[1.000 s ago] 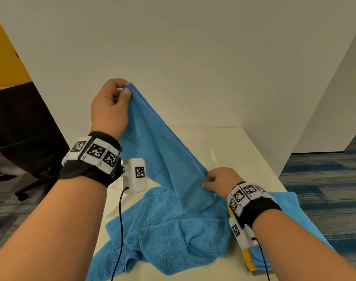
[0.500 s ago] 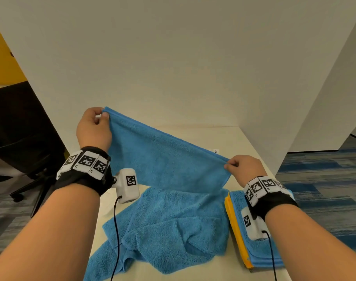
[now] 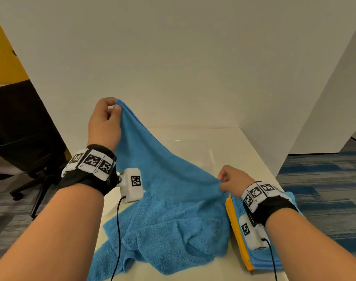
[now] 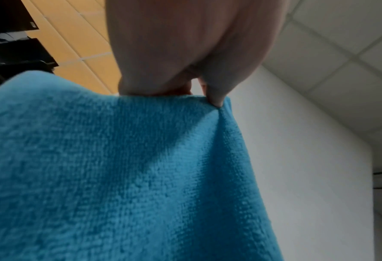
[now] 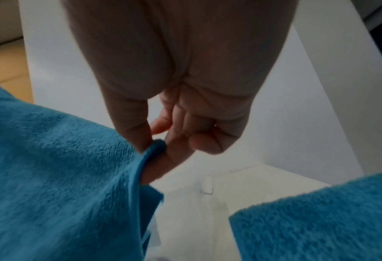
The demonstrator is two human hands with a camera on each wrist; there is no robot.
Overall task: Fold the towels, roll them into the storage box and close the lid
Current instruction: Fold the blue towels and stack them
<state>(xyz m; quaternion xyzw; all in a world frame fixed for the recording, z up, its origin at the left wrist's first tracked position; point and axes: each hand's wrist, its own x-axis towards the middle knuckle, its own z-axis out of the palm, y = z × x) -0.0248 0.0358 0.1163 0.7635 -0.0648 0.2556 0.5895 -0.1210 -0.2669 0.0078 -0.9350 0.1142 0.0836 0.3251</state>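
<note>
Bare forearms. Each wrist wears a black wristband (image 3: 86, 179) ringed with white blocks bearing black square fiducial markers (image 3: 92, 160). A white camera housing (image 3: 132, 184), also marked, hangs under each, trailing a thin black cable (image 3: 118, 230).

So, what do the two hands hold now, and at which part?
Both pinch one blue towel at its top edge: the left hand at the raised corner, the right hand at the lower corner.

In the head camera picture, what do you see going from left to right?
Black chair → left hand → blue towel held up → right hand → folded towels → blue carpet.
</note>
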